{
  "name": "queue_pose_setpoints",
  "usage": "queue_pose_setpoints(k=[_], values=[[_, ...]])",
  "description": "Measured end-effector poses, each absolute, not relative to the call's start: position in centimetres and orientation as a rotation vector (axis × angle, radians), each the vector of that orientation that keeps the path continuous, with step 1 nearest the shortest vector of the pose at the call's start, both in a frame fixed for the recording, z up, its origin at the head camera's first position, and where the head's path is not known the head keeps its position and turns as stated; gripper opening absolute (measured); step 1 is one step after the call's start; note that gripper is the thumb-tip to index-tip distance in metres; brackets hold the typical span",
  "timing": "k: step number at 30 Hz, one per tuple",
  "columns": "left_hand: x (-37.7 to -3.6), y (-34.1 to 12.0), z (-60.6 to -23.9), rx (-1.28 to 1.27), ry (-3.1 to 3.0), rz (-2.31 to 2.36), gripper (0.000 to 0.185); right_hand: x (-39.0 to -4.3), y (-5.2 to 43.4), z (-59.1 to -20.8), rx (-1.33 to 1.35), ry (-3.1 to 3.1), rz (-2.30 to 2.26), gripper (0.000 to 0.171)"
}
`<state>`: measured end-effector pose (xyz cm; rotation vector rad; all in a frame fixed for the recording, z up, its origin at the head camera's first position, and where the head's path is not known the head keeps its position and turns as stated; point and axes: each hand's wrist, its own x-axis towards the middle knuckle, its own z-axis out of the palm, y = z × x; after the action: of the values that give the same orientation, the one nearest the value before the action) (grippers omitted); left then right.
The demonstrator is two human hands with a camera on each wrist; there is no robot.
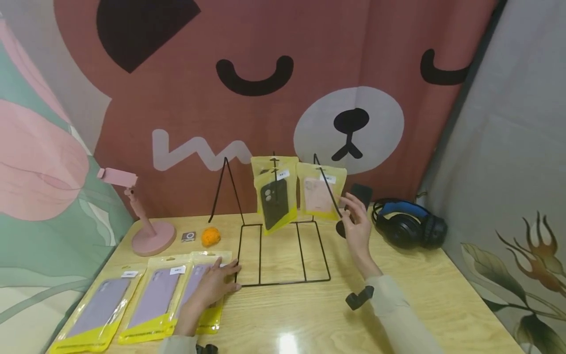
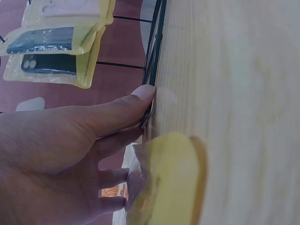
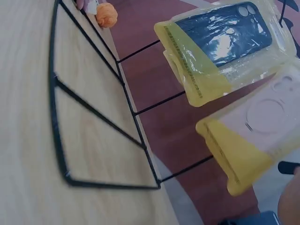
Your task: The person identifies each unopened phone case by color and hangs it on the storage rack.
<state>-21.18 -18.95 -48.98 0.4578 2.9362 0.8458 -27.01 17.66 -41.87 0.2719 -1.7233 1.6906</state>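
Left hand (image 1: pixel 211 286) lies flat, fingers straight and relaxed, palm down on the rightmost of 3 yellow-edged clear bags holding lilac phone cases (image 1: pixel 152 301). It grips nothing. In the left wrist view the thumb tip (image 2: pixel 140 93) touches the front-left corner of the black wire display rack (image 1: pixel 283 253); the other fingers rest on the bag's plastic (image 2: pixel 164 183).

Right hand (image 1: pixel 355 228) is raised above the table beside the rack's right side, fingers loosely spread and slightly bent, holding nothing. Its fingertips sit just beside the hanging yellow bag with a pale pink phone case (image 1: pixel 319 192), near the rack's right upright; actual contact cannot be told. Right wrist view shows only the edge of a finger (image 3: pixel 289 206) at the lower right, below that pink-case bag (image 3: pixel 262 126).

The rack stands mid-table: flat 3-panel base on the wood, thin uprights behind. 2 more yellow bags hang left of the pink one; the front one holds a dark green-black phone case (image 1: pixel 275 199), tilted, its lower edge over the base.

The 3 lilac-case bags lie side by side, overlapping, at the front-left of the light wooden table (image 1: pixel 442 290).

Further out: pink phone stand with round base (image 1: pixel 148 231) at left, small grey square gadget (image 1: pixel 188 236), orange ball-shaped object (image 1: pixel 211 236), black and blue headphones (image 1: pixel 409 223) at right, a black stand (image 1: pixel 360 196) behind the right hand. Cartoon bear backdrop (image 1: pixel 265 73) behind.
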Motion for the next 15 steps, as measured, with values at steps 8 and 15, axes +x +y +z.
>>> queue_pose_setpoints(k=[8,15], values=[[-21.2,-18.8,-48.9,0.479,2.936,0.834,0.050,-24.6,20.4,-45.4,0.222,-1.893,1.637,0.018],[-21.2,-19.0,-48.6,0.488,2.945,0.819,0.050,-22.4,20.7,-47.4,0.558,-2.628,1.381,0.043]])
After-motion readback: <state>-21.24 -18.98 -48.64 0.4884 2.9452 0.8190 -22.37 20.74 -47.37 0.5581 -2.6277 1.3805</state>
